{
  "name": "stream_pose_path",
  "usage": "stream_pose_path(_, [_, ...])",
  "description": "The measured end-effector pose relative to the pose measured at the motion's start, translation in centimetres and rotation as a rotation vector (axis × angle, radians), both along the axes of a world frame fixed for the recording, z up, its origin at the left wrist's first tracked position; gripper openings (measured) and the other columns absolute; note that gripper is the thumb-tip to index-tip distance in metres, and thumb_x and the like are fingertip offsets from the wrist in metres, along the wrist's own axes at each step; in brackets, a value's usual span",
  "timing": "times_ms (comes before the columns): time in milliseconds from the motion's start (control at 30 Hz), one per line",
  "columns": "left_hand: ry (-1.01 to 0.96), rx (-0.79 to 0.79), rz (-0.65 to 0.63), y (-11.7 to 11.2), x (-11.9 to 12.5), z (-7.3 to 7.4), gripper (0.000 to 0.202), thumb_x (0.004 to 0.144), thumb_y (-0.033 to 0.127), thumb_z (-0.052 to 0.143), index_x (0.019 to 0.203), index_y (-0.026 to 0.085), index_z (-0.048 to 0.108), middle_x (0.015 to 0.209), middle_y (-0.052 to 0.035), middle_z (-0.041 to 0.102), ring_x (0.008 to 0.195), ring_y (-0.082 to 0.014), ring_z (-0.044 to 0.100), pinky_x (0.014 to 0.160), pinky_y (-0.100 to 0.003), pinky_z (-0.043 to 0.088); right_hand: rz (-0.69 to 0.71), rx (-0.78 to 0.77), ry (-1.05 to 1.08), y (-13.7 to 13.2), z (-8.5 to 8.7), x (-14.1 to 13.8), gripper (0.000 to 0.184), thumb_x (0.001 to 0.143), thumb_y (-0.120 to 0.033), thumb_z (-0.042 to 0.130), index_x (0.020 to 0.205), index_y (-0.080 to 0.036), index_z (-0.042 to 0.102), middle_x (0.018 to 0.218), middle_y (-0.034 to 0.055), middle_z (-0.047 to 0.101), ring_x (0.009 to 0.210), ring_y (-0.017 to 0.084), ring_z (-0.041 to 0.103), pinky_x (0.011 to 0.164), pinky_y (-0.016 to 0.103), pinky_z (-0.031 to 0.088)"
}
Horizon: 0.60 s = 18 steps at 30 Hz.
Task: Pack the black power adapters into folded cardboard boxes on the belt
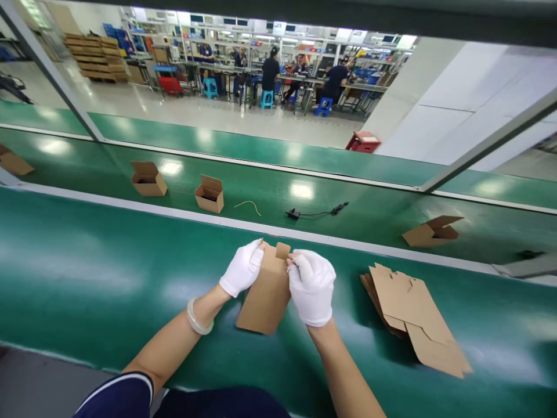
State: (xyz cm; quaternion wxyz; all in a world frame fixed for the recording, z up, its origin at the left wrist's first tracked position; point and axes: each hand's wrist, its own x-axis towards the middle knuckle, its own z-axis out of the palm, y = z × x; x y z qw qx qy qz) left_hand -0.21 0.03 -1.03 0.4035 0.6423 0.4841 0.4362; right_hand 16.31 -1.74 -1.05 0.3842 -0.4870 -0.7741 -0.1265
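Note:
A flat brown cardboard box blank (266,293) is held upright over the green table surface (87,273). My left hand (242,268), in a white glove, grips its upper left edge. On the upper right edge my right hand (311,285), also white-gloved, pinches near a small top flap. A pale bangle sits on my left wrist.
A stack of flat box blanks (413,313) lies to the right. On the conveyor belt beyond are open cartons (209,194) (148,178) (430,231), a black cable (315,212) and a yellow wire (249,205). Metal frame bars cross the view. Other people work at benches far behind.

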Motion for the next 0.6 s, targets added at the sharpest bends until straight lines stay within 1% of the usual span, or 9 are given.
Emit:
stream_pose_path(67, [0.054,0.019,0.055,-0.1,-0.4,0.3,0.033,0.092,0.037,0.03,0.084,0.017,0.055,0.08,-0.0062,0.065,0.075,-0.0187,0.061,0.07,-0.031,0.047,0.099,-0.065,-0.105,-0.7,-0.2,-0.6,0.014,0.085,-0.026,0.048,0.08,-0.019,0.059,0.072,0.0056,0.064,0.069,0.021,0.057,0.078,0.041,0.042])
stream_pose_path(167, [0.108,0.023,0.011,0.0,-0.7,0.5,0.034,0.092,0.037,0.031,0.088,0.016,0.057,0.084,-0.0079,0.067,0.082,-0.0208,0.063,0.076,-0.033,0.048,0.218,-0.177,-0.117,-2.1,-0.6,-1.3,0.023,0.085,-0.038,0.05,0.087,-0.018,0.062,0.057,0.0014,0.059,0.057,0.019,0.054,0.088,0.045,0.039])
stream_pose_path(267, [0.064,-0.006,-0.108,-0.5,-1.1,0.6,0.039,0.091,0.041,0.035,0.113,0.015,0.053,0.1,-0.0105,0.067,0.097,-0.0225,0.062,0.087,-0.037,0.046,0.291,-0.236,-0.027,-3.0,-0.7,-1.2,0.024,0.084,-0.035,0.052,0.099,-0.019,0.062,0.053,-0.0013,0.057,0.052,0.017,0.053,0.086,0.041,0.041])
stream_pose_path(333, [0.056,-0.024,-0.248,-1.0,-1.7,0.7,0.058,0.083,0.047,0.05,0.133,0.018,0.038,0.12,-0.0118,0.059,0.112,-0.0244,0.055,0.094,-0.038,0.043,0.331,-0.249,0.004,-3.0,-0.5,-0.7,0.022,0.084,-0.027,0.051,0.102,-0.021,0.061,0.052,-0.0026,0.057,0.053,0.017,0.054,0.084,0.039,0.042])
stream_pose_path(367, [0.082,-0.035,-0.328,-1.3,-2.0,0.8,0.071,0.077,0.048,0.059,0.137,0.021,0.033,0.127,-0.0114,0.054,0.116,-0.0255,0.052,0.096,-0.039,0.042,0.347,-0.254,0.006,-2.9,-0.2,-0.5,0.022,0.083,-0.023,0.049,0.101,-0.021,0.061,0.051,-0.003,0.057,0.053,0.016,0.054,0.083,0.039,0.043])
stream_pose_path(400, [0.122,-0.046,-0.401,-1.6,-2.4,0.9,0.078,0.072,0.049,0.065,0.137,0.024,0.032,0.129,-0.0106,0.052,0.116,-0.0263,0.051,0.096,-0.039,0.042,0.359,-0.264,0.0,-2.8,0.0,-0.4,0.022,0.082,-0.02,0.047,0.098,-0.022,0.062,0.052,-0.0033,0.056,0.052,0.015,0.053,0.082,0.038,0.043])
stream_pose_path(433, [0.164,-0.054,-0.457,-1.8,-2.8,1.0,0.077,0.068,0.048,0.068,0.135,0.025,0.037,0.127,-0.0095,0.053,0.114,-0.0264,0.052,0.094,-0.039,0.043,0.371,-0.274,-0.009,-2.7,0.2,-0.2,0.022,0.08,-0.019,0.046,0.095,-0.022,0.062,0.052,-0.0034,0.056,0.051,0.015,0.052,0.082,0.038,0.043])
stream_pose_path(533, [0.224,-0.03,-0.537,-2.2,-3.8,1.2,0.051,0.071,0.045,0.067,0.114,0.023,0.055,0.111,-0.0071,0.058,0.103,-0.0235,0.055,0.089,-0.037,0.045,0.427,-0.29,0.001,-2.7,0.3,-0.2,0.019,0.079,-0.019,0.047,0.089,-0.023,0.063,0.055,-0.0025,0.058,0.052,0.014,0.053,0.082,0.039,0.043])
stream_pose_path(600, [0.227,0.001,-0.535,-2.4,-4.3,1.2,0.039,0.072,0.043,0.066,0.102,0.02,0.059,0.11,-0.0075,0.056,0.101,-0.0227,0.055,0.089,-0.037,0.045,0.414,-0.28,0.105,-2.9,0.0,-0.1,0.021,0.08,-0.019,0.047,0.094,-0.024,0.063,0.068,0.0006,0.063,0.063,0.016,0.058,0.084,0.04,0.043])
